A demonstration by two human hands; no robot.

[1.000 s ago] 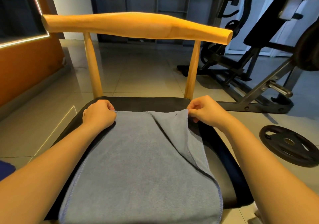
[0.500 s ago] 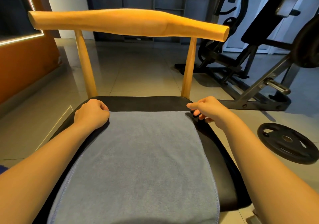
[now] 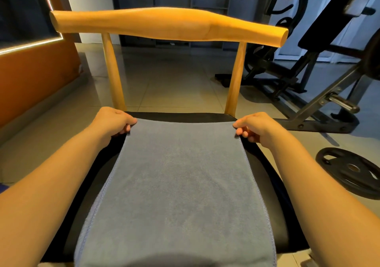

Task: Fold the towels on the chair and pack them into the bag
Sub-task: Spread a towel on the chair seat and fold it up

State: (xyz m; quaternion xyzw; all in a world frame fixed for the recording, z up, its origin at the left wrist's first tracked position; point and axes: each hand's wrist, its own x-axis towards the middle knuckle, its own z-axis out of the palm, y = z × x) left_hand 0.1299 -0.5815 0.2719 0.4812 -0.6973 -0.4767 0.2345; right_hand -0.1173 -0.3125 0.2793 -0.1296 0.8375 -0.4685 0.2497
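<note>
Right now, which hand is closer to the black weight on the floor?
Right. The right hand pinches the towel at its far right corner, on the side of the weight plate; the left hand pinches its far left corner, farther off.

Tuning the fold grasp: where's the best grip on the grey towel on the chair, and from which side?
Take the grey towel by its two far corners, one per hand, each from its outer side. It lies flat on the black seat, so only edges and corners offer something to pinch. The left hand and right hand pinch those corners now.
</note>
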